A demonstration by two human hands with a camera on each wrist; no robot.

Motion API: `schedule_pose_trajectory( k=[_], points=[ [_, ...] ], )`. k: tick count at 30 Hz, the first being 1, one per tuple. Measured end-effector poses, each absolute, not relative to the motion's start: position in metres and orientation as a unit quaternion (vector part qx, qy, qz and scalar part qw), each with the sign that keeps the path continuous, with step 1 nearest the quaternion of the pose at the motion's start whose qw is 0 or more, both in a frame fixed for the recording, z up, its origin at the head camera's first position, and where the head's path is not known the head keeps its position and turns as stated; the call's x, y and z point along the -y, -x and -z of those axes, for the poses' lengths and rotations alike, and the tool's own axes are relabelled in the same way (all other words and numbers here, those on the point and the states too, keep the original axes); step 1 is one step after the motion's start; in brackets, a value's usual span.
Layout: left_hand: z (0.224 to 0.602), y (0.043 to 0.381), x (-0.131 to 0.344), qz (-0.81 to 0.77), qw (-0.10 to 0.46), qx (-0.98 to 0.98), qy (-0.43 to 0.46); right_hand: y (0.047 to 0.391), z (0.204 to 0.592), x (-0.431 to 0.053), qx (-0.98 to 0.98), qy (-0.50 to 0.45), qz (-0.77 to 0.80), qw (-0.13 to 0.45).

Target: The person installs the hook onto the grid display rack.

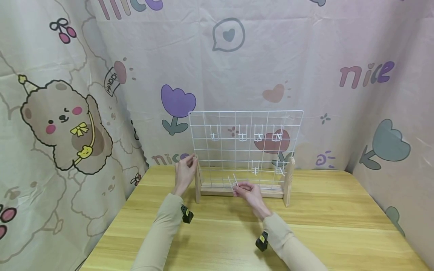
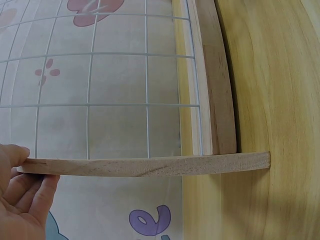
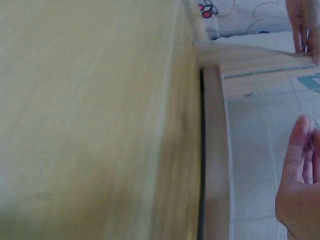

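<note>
A white wire grid panel (image 1: 245, 150) stands upright in a wooden stand. My left hand (image 1: 185, 171) pinches the top of the stand's left wooden post (image 2: 145, 166) between thumb and fingers. Low in front of the grid, my right hand (image 1: 249, 194) pinches a white wire hook (image 1: 234, 181). Whether that hook touches the grid cannot be told. In the right wrist view the right hand (image 3: 300, 195) is at the edge, and the hook is barely visible. Several similar hooks hang on the grid, including an upper one (image 1: 215, 137) and a lower one (image 1: 255, 171).
The stand's right post (image 1: 288, 182) and bottom rail (image 1: 271, 193) rest on a wood-grain table (image 1: 217, 233). A patterned curtain (image 1: 237, 75) hangs behind the table and along both sides. Each sleeve carries a small black device (image 1: 187, 214) at the wrist.
</note>
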State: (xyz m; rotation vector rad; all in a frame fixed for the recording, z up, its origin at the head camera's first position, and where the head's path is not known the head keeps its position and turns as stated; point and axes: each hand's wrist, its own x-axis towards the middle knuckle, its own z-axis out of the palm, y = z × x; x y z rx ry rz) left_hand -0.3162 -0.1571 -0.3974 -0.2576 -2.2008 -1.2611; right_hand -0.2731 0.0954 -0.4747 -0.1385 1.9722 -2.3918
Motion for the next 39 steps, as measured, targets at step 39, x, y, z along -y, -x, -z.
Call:
schedule_pose_trajectory(
  k=[39],
  points=[
    [0.399,0.319,0.158,0.474,0.282,0.830,0.087,0.289,0.434,-0.055,-0.465,0.007,0.884,-0.038]
  ],
)
